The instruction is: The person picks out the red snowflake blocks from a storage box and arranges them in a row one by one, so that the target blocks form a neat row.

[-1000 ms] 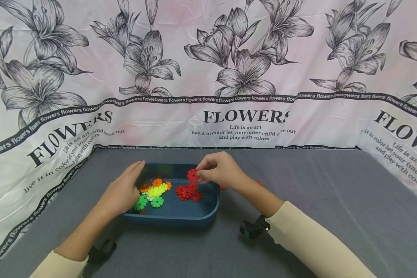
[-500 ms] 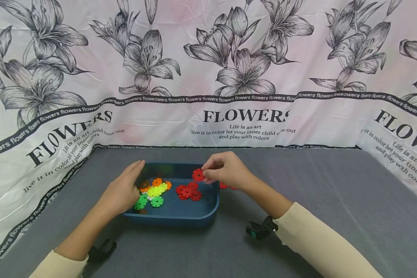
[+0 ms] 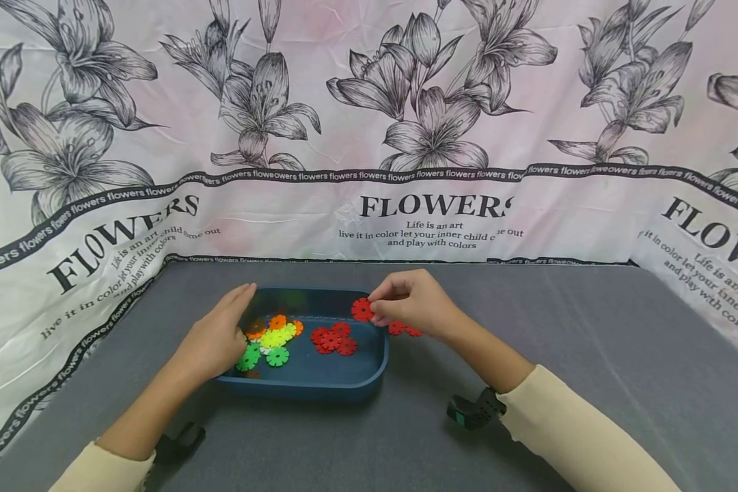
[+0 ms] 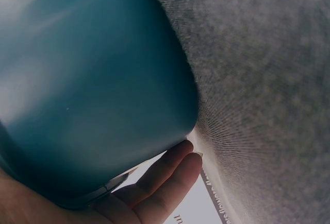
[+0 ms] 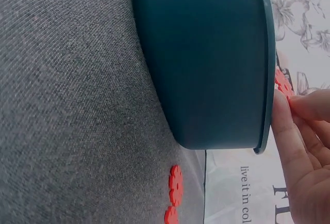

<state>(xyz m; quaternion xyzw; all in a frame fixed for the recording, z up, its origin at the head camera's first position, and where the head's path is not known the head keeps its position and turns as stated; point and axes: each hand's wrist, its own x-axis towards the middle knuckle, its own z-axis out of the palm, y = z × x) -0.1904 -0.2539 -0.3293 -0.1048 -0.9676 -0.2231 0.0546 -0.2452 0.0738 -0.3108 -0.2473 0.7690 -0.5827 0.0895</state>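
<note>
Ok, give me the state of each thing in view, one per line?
left hand: fingers straight, resting against the tray's left wall.
right hand: fingers pinching one red disc.
red disc: held upright above the tray's right rim.
tray: flat on the grey cloth, holding loose discs.
red discs in tray: lying clustered.
green, yellow, orange discs: piled at left.
red discs on cloth: outside the tray.

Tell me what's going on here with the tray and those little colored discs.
A person is working over a dark blue tray on a gray cloth table. The right hand pinches one red toothed disc above the tray's right rim. The left hand rests flat against the tray's left side. Inside lie a red cluster and a mix of green, yellow and orange discs. Two red discs lie on the table just right of the tray.
</note>
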